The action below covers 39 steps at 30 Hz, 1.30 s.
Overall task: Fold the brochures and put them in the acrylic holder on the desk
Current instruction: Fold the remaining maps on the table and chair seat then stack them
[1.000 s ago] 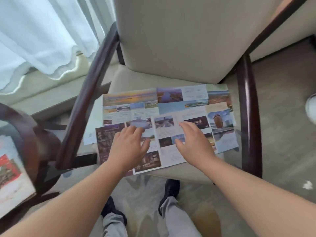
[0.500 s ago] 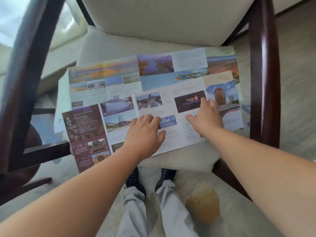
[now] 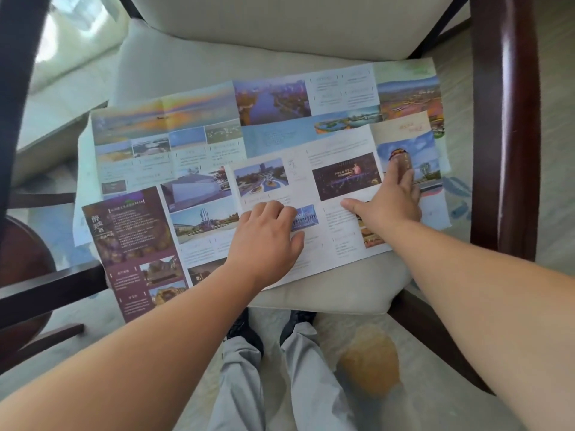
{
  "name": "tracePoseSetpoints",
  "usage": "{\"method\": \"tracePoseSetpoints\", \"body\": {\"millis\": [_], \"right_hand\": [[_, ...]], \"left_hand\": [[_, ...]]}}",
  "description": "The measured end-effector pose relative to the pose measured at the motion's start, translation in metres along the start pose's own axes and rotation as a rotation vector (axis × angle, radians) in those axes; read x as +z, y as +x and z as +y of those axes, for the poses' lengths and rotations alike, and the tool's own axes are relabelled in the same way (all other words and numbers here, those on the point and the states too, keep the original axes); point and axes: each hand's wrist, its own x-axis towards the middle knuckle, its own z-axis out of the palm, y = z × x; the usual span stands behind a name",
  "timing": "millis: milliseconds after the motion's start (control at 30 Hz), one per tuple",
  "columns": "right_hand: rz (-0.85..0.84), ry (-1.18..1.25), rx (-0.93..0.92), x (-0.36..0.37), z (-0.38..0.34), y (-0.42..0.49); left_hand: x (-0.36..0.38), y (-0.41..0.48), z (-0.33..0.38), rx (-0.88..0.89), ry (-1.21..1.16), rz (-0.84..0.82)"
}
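Several unfolded brochures lie overlapping on a cream chair seat (image 3: 174, 66). The top brochure (image 3: 301, 181) is white with small photos. A second brochure (image 3: 130, 231), with a dark purple panel, juts out at the lower left, and a large brochure (image 3: 273, 104) with river and sunset photos lies behind them. My left hand (image 3: 264, 241) rests palm down on the top brochure's near left part, fingers curled. My right hand (image 3: 392, 200) presses flat on its right part, fingers spread and reaching onto the sheet beneath. No acrylic holder is in view.
Dark wooden armrests flank the seat, the right armrest (image 3: 504, 126) and the left armrest (image 3: 21, 88). The padded chair back (image 3: 280, 23) rises behind. My legs and dark shoes (image 3: 245, 331) stand on pale carpet with an orange patch (image 3: 370, 359).
My head has moved closer over the seat. Both hands slid rightward across the brochures, the right hand now reaching farther toward the right edge.
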Motion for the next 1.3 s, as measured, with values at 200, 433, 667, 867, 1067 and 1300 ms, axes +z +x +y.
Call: {"method": "tracePoseSetpoints", "body": {"millis": [200, 433, 667, 867, 1067, 1300], "right_hand": [[0.184, 0.009, -0.095, -0.012, -0.006, -0.023], [0.246, 0.242, -0.484, -0.029, -0.046, -0.108], [0.013, 0.57, -0.633, -0.046, -0.073, -0.151], [-0.48, 0.912, -0.262, -0.075, -0.093, -0.151], [-0.441, 0.913, -0.405, -0.091, -0.115, -0.182], [-0.458, 0.927, -0.465, -0.11, -0.132, -0.22]], "left_hand": [[-0.012, 0.0, 0.009, -0.022, -0.031, -0.021], [-0.063, 0.005, 0.037, -0.298, -0.886, -0.07], [-0.114, -0.012, 0.013, -0.534, -1.378, 0.148], [-0.145, -0.055, -0.02, -0.507, -1.572, 0.085], [-0.16, -0.086, -0.026, -0.435, -1.184, 0.318], [-0.191, -0.117, -0.023, -0.501, -1.477, 0.293]]}}
